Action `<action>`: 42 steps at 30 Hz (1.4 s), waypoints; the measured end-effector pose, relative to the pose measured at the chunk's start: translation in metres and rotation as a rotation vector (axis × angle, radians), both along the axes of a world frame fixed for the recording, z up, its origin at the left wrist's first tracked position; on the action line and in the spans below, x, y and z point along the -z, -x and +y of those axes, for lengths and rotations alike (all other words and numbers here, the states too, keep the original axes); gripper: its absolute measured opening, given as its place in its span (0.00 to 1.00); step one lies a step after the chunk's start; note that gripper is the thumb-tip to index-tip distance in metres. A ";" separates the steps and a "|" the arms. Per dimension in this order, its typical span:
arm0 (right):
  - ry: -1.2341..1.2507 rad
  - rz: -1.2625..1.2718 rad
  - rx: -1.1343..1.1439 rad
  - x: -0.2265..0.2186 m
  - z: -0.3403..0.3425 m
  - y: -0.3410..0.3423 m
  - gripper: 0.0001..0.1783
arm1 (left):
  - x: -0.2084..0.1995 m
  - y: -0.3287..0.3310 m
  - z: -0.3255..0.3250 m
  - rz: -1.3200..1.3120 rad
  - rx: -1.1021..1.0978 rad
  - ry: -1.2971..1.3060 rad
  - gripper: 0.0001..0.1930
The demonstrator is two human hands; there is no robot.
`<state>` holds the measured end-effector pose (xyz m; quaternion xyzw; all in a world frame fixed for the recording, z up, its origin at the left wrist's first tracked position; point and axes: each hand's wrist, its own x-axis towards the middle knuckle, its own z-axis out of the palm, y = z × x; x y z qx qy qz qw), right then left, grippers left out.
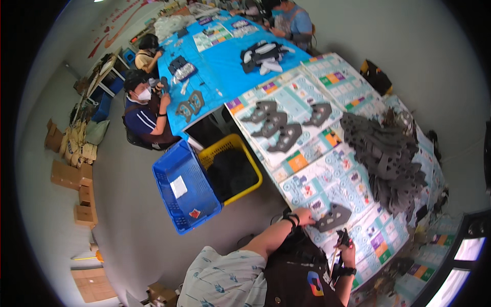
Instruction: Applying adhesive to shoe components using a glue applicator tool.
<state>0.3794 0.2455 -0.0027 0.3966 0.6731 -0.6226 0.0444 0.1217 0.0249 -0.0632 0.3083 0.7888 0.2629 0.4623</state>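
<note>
A dark grey cut-out foam piece point(333, 217) with holes lies near the close edge of the table. At its left end is my left hand point(305, 216), fingers closed on the edge of the piece. Just below the piece, my right hand point(348, 253) is closed around a small black tool point(343, 237); a thin pale stick shows beside it, and its exact kind cannot be made out. Farther up the table lie several similar dark foam pieces point(276, 124), and to the right rises a big heap of them point(383, 158).
Printed sheets point(327, 176) cover the near table; a blue cover point(215, 66) lies on the far one. Left of the table stand a blue basket point(179, 204) and a yellow basket point(250, 184) with dark contents. Co-workers point(148, 110) sit along the far table. Cardboard boxes point(66, 174) line the left wall.
</note>
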 end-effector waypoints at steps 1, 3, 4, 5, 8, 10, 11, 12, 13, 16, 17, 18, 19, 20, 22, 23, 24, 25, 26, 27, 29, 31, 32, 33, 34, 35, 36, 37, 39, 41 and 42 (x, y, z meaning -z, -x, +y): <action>-0.015 0.036 -0.017 0.002 0.003 0.003 0.10 | 0.001 0.002 0.001 0.018 -0.018 -0.001 0.21; -0.028 0.065 -0.038 0.008 0.006 0.002 0.09 | 0.000 0.005 0.003 0.016 -0.036 0.002 0.21; -0.028 0.064 -0.056 0.010 0.007 0.002 0.10 | -0.002 0.009 0.005 0.002 -0.048 0.004 0.21; -0.026 0.033 -0.055 0.007 0.006 0.008 0.12 | 0.000 0.013 0.006 0.024 -0.047 0.000 0.21; 0.063 -0.011 -0.052 -0.009 0.003 0.013 0.15 | 0.003 0.013 0.009 0.023 -0.045 -0.032 0.20; 0.030 -0.120 -0.052 -0.011 0.003 0.007 0.17 | -0.001 0.011 0.016 -0.096 -0.055 -0.019 0.20; 0.023 -0.116 -0.048 -0.010 0.003 0.003 0.18 | 0.000 0.010 0.017 -0.071 -0.033 -0.031 0.21; 0.011 -0.109 -0.041 -0.007 0.001 0.003 0.20 | 0.002 0.010 0.015 -0.043 -0.010 -0.049 0.21; 0.061 -0.152 -0.028 -0.010 -0.004 0.007 0.21 | 0.005 0.010 0.010 -0.056 -0.034 -0.053 0.22; -0.063 -0.097 -0.050 0.006 -0.012 0.002 0.32 | 0.011 0.008 0.012 -0.083 -0.008 0.008 0.23; -0.041 -0.155 -0.108 -0.001 -0.016 0.013 0.35 | 0.008 0.013 0.008 -0.061 0.035 0.074 0.23; -0.047 -0.196 -0.115 -0.012 -0.021 0.022 0.35 | 0.005 0.014 0.007 -0.025 0.060 0.099 0.24; -0.109 -0.154 -0.124 -0.009 -0.021 0.021 0.34 | 0.006 0.013 0.012 -0.047 0.028 0.055 0.23; -0.115 -0.197 -0.118 -0.023 -0.027 0.035 0.33 | 0.003 0.014 0.008 -0.084 -0.015 0.042 0.23; -0.122 -0.255 -0.173 -0.038 -0.029 0.049 0.33 | 0.004 0.016 0.005 -0.122 -0.050 0.037 0.23; -0.130 -0.254 -0.188 -0.037 -0.028 0.051 0.32 | 0.006 0.015 0.010 -0.128 -0.044 0.031 0.23; -0.137 -0.249 -0.206 -0.036 -0.029 0.053 0.32 | 0.006 0.015 0.013 -0.131 -0.041 0.027 0.23; -0.140 -0.249 -0.190 -0.035 -0.032 0.054 0.32 | 0.006 0.015 0.016 -0.138 -0.041 0.028 0.23; -0.135 -0.258 -0.195 -0.033 -0.033 0.054 0.32 | 0.006 0.014 0.018 -0.147 -0.045 0.032 0.23; -0.135 -0.260 -0.233 -0.032 -0.033 0.056 0.32 | 0.005 0.014 0.019 -0.154 -0.042 0.035 0.23; -0.130 -0.264 -0.277 -0.031 -0.036 0.059 0.32 | 0.004 0.014 0.019 -0.161 -0.046 0.039 0.23; -0.155 -0.281 -0.272 -0.032 -0.040 0.063 0.32 | 0.004 0.014 0.017 -0.160 -0.049 0.041 0.23; -0.154 -0.283 -0.276 -0.032 -0.040 0.064 0.32 | 0.004 0.014 0.017 -0.156 -0.043 0.038 0.24; -0.166 -0.302 -0.252 -0.033 -0.039 0.066 0.32 | 0.003 0.014 0.017 -0.158 -0.047 0.039 0.24; -0.179 -0.320 -0.228 -0.033 -0.039 0.068 0.32 | 0.002 0.015 0.017 -0.151 -0.038 0.040 0.24; -0.180 -0.320 -0.231 -0.031 -0.038 0.067 0.32 | 0.002 0.015 0.017 -0.142 -0.029 0.040 0.24; -0.177 -0.295 -0.196 -0.029 -0.037 0.066 0.33 | 0.003 0.016 0.017 -0.143 -0.032 0.039 0.24; -0.173 -0.270 -0.161 -0.027 -0.036 0.065 0.33 | 0.003 0.016 0.017 -0.146 -0.032 0.035 0.24; -0.152 -0.282 -0.184 -0.029 -0.035 0.068 0.34 | 0.004 0.017 0.015 -0.150 -0.038 0.033 0.24; -0.134 -0.296 -0.202 -0.026 -0.035 0.068 0.35 | 0.004 0.017 0.015 -0.165 -0.039 0.029 0.24; -0.098 -0.277 -0.183 -0.022 -0.036 0.066 0.32 | 0.004 0.018 0.016 -0.166 -0.037 0.027 0.24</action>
